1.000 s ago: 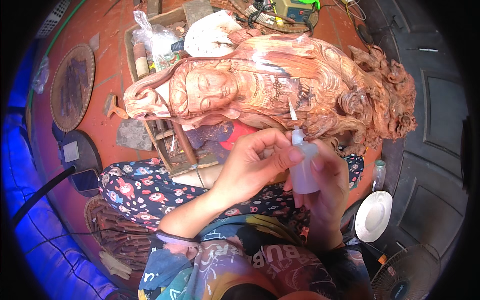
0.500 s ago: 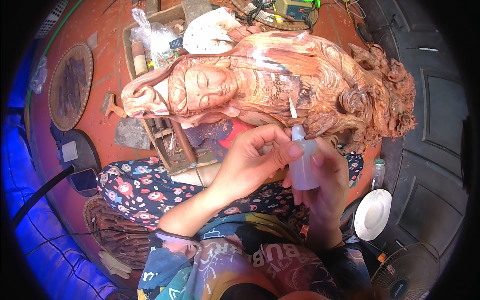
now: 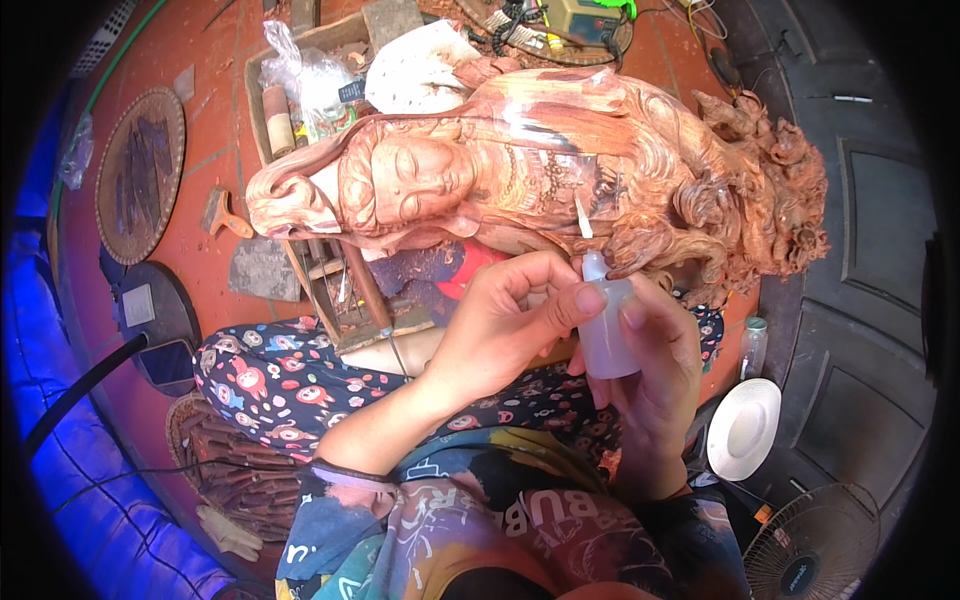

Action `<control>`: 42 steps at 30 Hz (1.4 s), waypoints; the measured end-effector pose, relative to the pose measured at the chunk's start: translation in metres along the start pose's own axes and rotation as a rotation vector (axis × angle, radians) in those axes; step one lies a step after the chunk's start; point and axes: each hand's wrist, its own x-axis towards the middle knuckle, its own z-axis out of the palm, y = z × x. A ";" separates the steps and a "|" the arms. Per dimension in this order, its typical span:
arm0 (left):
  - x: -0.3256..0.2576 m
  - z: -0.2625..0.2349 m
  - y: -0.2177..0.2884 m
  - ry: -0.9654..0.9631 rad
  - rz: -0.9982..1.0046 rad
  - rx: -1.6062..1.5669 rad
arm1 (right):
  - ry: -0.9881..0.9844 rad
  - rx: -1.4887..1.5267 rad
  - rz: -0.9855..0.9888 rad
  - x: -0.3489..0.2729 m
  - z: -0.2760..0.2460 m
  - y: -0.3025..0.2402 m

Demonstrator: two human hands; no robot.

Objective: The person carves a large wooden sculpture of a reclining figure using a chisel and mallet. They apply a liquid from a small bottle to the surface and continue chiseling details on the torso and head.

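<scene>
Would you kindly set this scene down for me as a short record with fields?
Left hand: gripping near the shoulder of the bottle
Right hand: around its body
Bottle: translucent, with a pointed white nozzle
Carving: wooden figure, lying down, head toward the left
On the left: brush, round woven tray holding dark strips
On the right: clear jar, fan

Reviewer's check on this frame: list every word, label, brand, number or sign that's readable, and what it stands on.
Shirt: large pale lettering, partly lost in folds; noted, not copied out.
Dark tag by the clear plastic bag: pale marks, too small to read.
Fan hub: pale marking, too blurred to read surely.
Translucent bottle: no lettering visible.
</scene>
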 end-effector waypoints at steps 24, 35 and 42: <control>-0.033 -0.010 0.018 0.017 0.194 0.742 | -0.015 -0.316 -0.363 -0.007 -0.075 -0.063; -0.019 -0.019 -0.004 0.295 0.316 0.701 | -0.344 -0.760 -0.550 0.101 -0.097 -0.110; -0.011 -0.025 -0.013 0.333 0.337 0.856 | -0.423 -1.247 -0.838 0.098 -0.077 -0.115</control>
